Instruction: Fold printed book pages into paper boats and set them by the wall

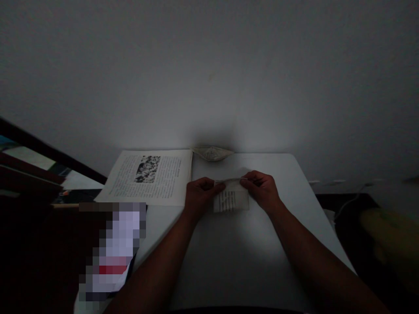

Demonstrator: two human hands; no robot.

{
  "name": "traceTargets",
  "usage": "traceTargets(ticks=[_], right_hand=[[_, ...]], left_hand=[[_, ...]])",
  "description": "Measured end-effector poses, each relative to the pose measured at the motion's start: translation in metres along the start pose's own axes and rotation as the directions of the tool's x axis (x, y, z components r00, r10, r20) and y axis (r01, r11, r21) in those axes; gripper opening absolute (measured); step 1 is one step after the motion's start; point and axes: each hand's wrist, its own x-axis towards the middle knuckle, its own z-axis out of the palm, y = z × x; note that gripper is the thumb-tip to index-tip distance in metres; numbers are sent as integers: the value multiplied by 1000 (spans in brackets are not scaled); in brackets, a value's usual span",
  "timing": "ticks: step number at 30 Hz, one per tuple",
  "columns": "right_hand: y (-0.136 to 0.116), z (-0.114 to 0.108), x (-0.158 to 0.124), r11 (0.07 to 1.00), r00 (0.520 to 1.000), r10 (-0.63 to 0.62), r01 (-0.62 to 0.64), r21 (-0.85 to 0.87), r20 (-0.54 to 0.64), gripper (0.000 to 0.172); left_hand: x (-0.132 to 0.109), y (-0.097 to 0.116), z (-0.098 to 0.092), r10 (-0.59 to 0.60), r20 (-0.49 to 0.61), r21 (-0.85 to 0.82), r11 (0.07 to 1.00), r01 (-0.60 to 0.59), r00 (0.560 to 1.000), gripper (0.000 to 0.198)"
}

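Left hand [203,197] and right hand [262,188] pinch opposite ends of a small folded printed paper [232,201], apparently to keep its upper edge taut and level; whether it touches the counter [255,248] is unclear. Beyond the hands, a boat-shaped folded paper [213,154] sits near the wall [262,78], seemingly out of their way. Left of the left hand, printed pages [173,183] lie flat, probably for easy reach.

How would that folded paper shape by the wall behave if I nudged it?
The folded paper shape is probably light, since it looks made of printed sheet. Its thin, pointed ends would likely bend easily. The table looks smooth, so a nudge might slide it.
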Motion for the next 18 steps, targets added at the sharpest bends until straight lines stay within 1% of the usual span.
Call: traceTargets(ticks=[5, 8, 12, 15, 18], right_hand=[[2, -2, 0, 1000, 1000, 4, -4, -12, 24, 20], [2, -3, 0, 1000, 999, 14, -14, -5, 43, 21], [3, -3, 1, 1000, 999, 18, -18, 7, 46, 21], [4, -4, 1, 1000, 999, 13, -14, 24, 45, 20], [4, -4, 1, 999, 999, 26, -27, 30, 43, 20]], left_hand=[[0, -1, 0, -11, 21, -53, 999, 13, 1000, 27], [0, -3, -1, 4, 34, -37, 999, -3, 999, 25], [-1, -6, -3, 91, 5, 52, 994, -91, 996, 21], [-3, -8, -3, 153, 5, 42, 987, -153, 988, 19], [-4, -7, -2, 168, 15, 40, 985, -169, 986, 19]])
